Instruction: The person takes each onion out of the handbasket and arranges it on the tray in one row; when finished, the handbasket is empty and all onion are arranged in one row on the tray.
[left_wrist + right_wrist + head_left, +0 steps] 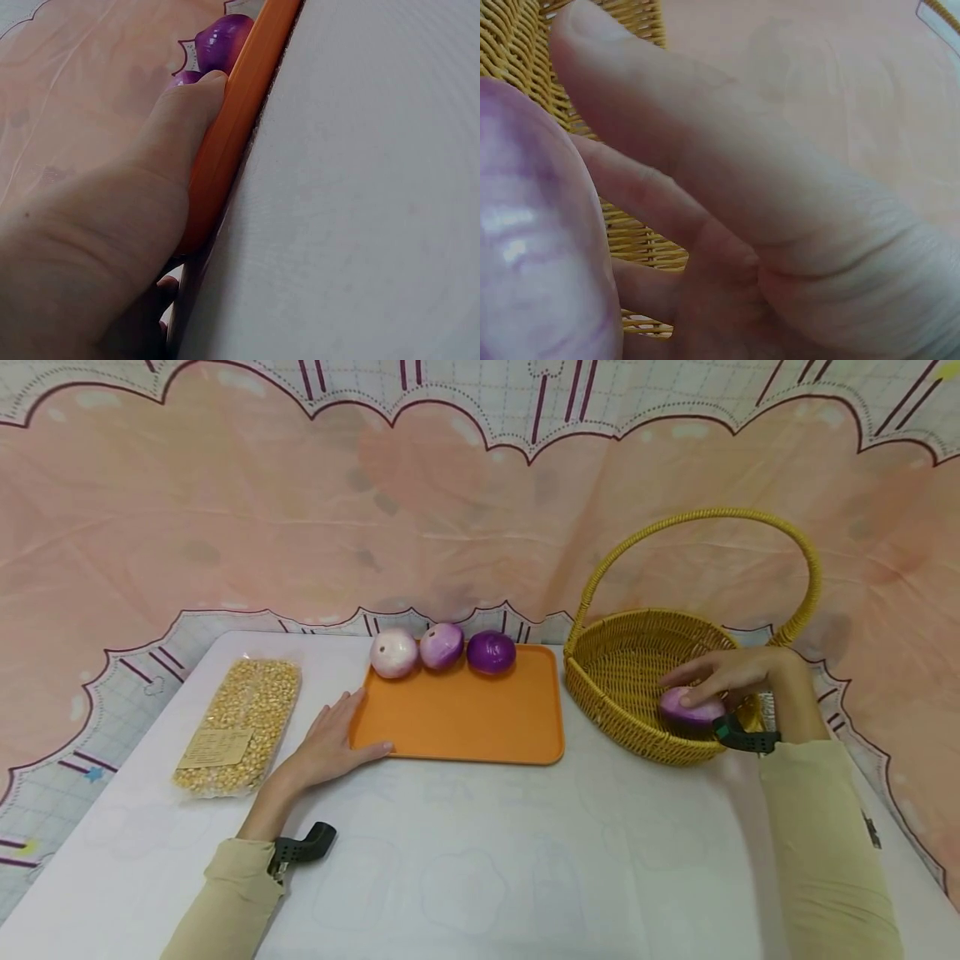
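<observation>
My left hand [330, 743] rests at the left end of an orange tray [457, 718], its thumb along the near rim and its fingers at the left edge. Three glossy onions stand in a row on the tray's far side: a pale one [393, 653], a light purple one [442, 646] and a dark purple one [491, 652]. Over a yellow wicker basket [611, 689], my right hand [731, 675] reaches in around a purple-and-white onion [686, 710]. In the right wrist view the fingers lie behind this onion [540, 232], while the straight thumb [682, 127] appears apart from it.
A clear bag of yellow corn kernels [243, 718] with a paper label lies left of the tray. The basket's tall arched handle [705, 516] rises above its bowl. Behind the white table [480, 860] hangs a patterned peach cloth [300, 527].
</observation>
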Demonstrator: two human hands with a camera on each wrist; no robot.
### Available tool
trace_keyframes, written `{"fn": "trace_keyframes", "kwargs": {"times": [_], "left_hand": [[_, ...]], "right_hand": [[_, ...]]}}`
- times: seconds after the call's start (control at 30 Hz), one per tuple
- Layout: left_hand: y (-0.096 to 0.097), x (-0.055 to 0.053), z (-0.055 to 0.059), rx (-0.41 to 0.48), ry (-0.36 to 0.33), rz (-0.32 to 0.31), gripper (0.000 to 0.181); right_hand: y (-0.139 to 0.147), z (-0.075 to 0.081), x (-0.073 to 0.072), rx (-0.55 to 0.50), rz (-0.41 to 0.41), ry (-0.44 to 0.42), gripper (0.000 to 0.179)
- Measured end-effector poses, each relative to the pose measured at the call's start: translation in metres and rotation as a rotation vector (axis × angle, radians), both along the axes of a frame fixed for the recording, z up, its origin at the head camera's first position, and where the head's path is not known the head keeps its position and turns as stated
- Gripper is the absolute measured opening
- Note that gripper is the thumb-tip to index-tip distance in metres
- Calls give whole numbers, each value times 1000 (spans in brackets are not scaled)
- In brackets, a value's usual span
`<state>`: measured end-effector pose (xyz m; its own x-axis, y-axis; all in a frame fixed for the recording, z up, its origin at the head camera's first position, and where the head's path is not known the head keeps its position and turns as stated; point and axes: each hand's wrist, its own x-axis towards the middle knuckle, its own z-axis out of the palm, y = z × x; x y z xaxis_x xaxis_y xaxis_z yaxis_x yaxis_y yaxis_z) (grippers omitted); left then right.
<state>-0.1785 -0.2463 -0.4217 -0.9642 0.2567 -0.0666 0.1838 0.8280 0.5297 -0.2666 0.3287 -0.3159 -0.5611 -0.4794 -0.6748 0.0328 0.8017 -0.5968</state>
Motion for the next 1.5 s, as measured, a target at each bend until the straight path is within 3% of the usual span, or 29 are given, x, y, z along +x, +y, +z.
{"fn": "trace_keyframes", "kwargs": {"times": [0.17,0.5,0.6,0.73,0.83,0.93,1.07,1.2,1.33,1.43,1.5], "left_hand": [[-1,0,0,6,-3,4,106],[-1,1,0,9,6,5,104],[-1,1,1,4,3,4,104],[0,1,2,-3,3,2,104],[-1,1,1,-1,3,3,104],[-1,2,1,1,0,6,104],[-1,4,-1,-1,-6,4,103],[0,4,-2,4,-5,5,103],[0,2,-1,0,2,7,103],[0,1,-1,-1,8,4,103],[0,0,-1,-1,12,2,103]], "right_hand": [[-3,-1,-2,18,-3,-6,65],[-9,-2,-8,32,96,72,60],[-8,2,-5,20,96,173,56],[-5,16,5,-122,48,351,48],[-12,28,14,-292,59,414,47],[-27,37,19,-472,165,423,50],[-50,44,23,-653,349,373,56],[-66,50,26,-719,463,341,60],[-78,53,26,-768,514,309,58],[-89,51,27,-774,496,358,58],[-99,47,31,-759,416,399,58]]}}
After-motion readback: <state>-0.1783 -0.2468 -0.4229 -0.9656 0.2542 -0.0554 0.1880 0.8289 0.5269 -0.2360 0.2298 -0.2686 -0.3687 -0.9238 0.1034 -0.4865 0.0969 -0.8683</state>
